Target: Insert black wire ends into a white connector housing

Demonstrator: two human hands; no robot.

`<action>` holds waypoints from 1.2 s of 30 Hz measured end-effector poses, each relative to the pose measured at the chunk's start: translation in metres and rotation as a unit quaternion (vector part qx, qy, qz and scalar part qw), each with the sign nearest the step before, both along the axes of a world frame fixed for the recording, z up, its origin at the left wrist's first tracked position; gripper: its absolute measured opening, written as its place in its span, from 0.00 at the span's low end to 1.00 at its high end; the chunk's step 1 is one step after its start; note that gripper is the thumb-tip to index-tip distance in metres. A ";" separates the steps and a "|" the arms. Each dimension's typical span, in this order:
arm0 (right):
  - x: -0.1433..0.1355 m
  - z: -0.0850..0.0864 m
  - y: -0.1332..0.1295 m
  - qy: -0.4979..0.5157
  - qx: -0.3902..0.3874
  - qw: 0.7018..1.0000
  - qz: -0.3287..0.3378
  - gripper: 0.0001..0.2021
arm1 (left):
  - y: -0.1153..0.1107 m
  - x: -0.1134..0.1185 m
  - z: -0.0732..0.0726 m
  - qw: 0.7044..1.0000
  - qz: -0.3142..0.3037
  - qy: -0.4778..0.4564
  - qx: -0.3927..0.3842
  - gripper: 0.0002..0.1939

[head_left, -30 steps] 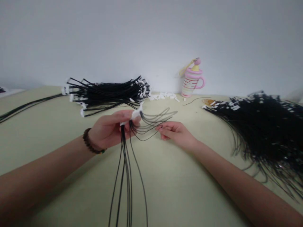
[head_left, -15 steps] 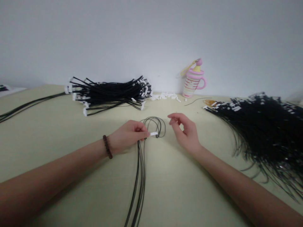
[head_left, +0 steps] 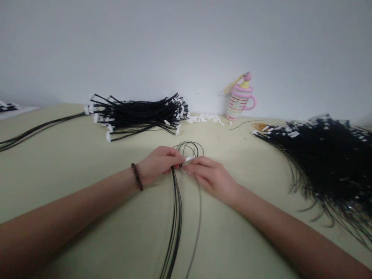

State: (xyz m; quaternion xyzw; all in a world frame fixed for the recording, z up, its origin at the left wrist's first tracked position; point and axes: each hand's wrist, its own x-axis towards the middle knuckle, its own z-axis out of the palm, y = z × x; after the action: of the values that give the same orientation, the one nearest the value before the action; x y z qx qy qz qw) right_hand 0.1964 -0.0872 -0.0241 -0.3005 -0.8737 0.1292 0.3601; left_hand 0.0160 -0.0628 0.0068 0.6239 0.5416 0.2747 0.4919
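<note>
My left hand (head_left: 166,162), with a beaded bracelet (head_left: 137,177) at its wrist, pinches a bunch of thin black cords (head_left: 178,205) beside a small white tag (head_left: 190,158). The cords curve into loose loops (head_left: 194,145) beyond the fingers and hang down toward the near edge. Close against the tag's right side, my right hand (head_left: 207,173) has its fingers pressed together. A single cord (head_left: 200,209) runs down from under those fingertips; they look closed on it, though the fingertips are partly hidden and blurred.
A bundle of black cords with white ends (head_left: 139,114) lies at the back left. Small white pieces (head_left: 205,118) are scattered beside it. A pink-handled cup (head_left: 238,101) stands by the wall. A large heap of black cords (head_left: 328,162) covers the right side.
My right hand has moved left and down to the white tag, and its fingers have closed. One cord now hangs apart from the bunch, under the right hand.
</note>
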 end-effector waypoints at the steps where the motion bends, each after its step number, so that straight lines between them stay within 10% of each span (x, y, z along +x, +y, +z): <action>1: 0.004 0.001 0.006 0.092 -0.046 0.995 -0.019 0.09 | 0.001 0.000 0.000 1.000 0.002 0.002 -0.003 0.10; 7: 0.044 0.018 0.044 0.515 -0.354 0.773 -0.107 0.07 | 0.001 -0.001 0.002 1.000 0.008 0.000 -0.019 0.11; 14: 0.098 0.015 0.067 0.630 -0.283 0.669 -0.274 0.04 | 0.001 -0.001 0.003 0.999 0.030 -0.015 -0.035 0.11; 18: 0.074 0.002 0.059 0.538 -0.269 0.740 -0.299 0.04 | 0.003 0.000 0.002 0.998 0.043 -0.022 -0.037 0.10; 25: 0.000 -0.004 0.008 0.195 -0.298 0.923 -0.144 0.10 | 0.004 0.001 0.001 0.996 0.063 -0.039 -0.044 0.10; 36: -0.005 -0.004 -0.001 0.124 -0.234 0.947 -0.181 0.07 | 0.005 -0.002 -0.003 0.997 0.050 -0.037 -0.039 0.10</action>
State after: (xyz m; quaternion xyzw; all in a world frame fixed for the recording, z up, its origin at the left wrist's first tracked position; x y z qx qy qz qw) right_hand 0.1917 -0.0879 -0.0283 -0.5108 -0.6986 0.2986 0.4023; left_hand 0.0144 -0.0582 0.0038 0.5657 0.5636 0.3004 0.5216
